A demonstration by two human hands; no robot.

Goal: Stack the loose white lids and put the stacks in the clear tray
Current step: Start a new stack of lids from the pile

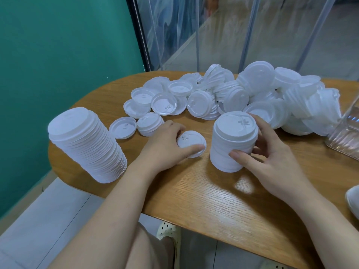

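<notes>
A pile of loose white lids [242, 94] covers the far side of the wooden table [194, 191]. My left hand [165, 146] pinches a single white lid [191, 142] lying flat on the table, thumb on its near rim. My right hand [272, 152] curls round a short stack of lids [231, 140] standing upright mid-table. A taller, leaning stack [87, 146] stands at the left edge. The clear tray [343, 140] shows only in part at the right edge.
A small stack of a few lids [149, 123] and a single upturned lid [122, 127] lie just beyond my left hand. Another white lid [352, 200] peeks in at the right edge. A teal wall stands to the left, glass panels behind.
</notes>
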